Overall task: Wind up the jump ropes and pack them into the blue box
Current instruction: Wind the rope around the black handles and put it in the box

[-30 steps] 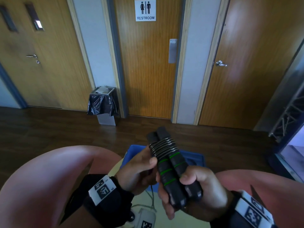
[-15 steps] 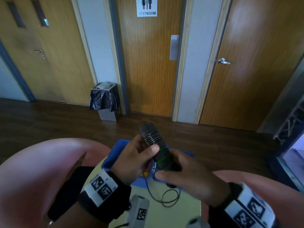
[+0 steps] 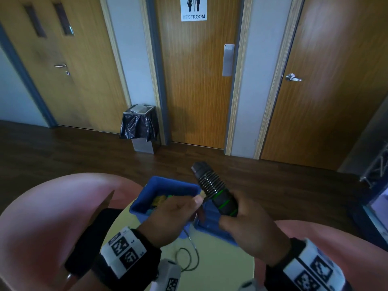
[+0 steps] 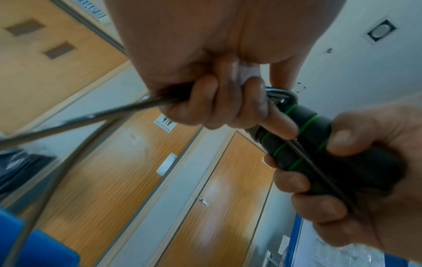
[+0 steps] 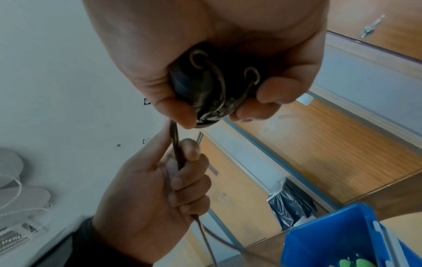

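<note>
My right hand [image 3: 245, 225] grips the two black jump rope handles [image 3: 218, 196] with green rings, held together and tilted up to the left; several turns of dark cord are wound round their upper part. My left hand [image 3: 178, 215] grips the loose cord [image 4: 91, 115] just left of the handles, fingers curled round it [image 5: 180, 162]. The rest of the cord [image 3: 189, 259] hangs in a loop over the yellow table. The blue box [image 3: 168, 185] stands open behind my hands, with yellow and green things inside. The handle ends [image 5: 212, 84] show inside my right fist.
A round yellow table [image 3: 220, 269] sits between my knees, which are in pink. A blue lid [image 3: 210, 225] lies right of the box. Beyond are dark wood floor, a bin with a black bag [image 3: 139, 127] and wooden doors, one marked restroom.
The handles have swung down and tilted to the left, and the view has dropped toward the table. My left hand has slid off the coil onto the loose cord, which now shows hanging.
</note>
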Tool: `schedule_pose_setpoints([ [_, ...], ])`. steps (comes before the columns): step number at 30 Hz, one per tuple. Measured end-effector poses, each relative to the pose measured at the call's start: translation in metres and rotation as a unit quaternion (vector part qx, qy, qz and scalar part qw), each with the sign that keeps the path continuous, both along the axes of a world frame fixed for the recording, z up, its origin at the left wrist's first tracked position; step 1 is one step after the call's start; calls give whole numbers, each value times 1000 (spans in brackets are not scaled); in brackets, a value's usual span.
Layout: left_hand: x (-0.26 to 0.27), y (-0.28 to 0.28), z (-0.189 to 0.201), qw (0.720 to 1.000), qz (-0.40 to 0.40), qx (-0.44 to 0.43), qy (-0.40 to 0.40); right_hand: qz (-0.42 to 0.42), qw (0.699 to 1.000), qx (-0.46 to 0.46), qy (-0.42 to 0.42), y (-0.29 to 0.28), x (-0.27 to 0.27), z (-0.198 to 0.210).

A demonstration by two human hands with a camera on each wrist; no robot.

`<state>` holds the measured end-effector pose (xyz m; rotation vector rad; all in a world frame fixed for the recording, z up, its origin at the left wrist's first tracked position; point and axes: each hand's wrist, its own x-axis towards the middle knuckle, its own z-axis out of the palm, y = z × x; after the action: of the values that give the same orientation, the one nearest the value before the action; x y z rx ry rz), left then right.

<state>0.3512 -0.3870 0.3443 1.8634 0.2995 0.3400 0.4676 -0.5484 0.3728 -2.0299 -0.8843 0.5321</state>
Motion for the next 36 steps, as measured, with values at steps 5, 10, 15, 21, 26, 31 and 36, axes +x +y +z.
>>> schedule_pose_setpoints([
  [5, -12, 7, -2, 999, -25, -39, -15, -12, 999, -8, -47, 3, -3, -1],
  [10, -18, 10, -14, 993, 4, -106, -47, -3, 993, 46, 109, 21, -12, 3],
  [15, -32, 30, -20, 985, 1, -150, -79, 77, 907, 108, 400, 44, -34, 5],
  [21, -59, 73, -23, 967, 25, -231, -101, 188, 821, 114, 526, 87, -62, 5],
  [26, -85, 113, -9, 965, 20, -244, -90, 213, 805, 155, 531, 125, -90, 9],
  [31, -104, 150, 5, 970, 18, -214, -113, 218, 779, 203, 552, 157, -117, 13],
  [36, -115, 174, 26, 952, -101, -259, -126, 228, 741, 254, 578, 181, -149, 22],
])
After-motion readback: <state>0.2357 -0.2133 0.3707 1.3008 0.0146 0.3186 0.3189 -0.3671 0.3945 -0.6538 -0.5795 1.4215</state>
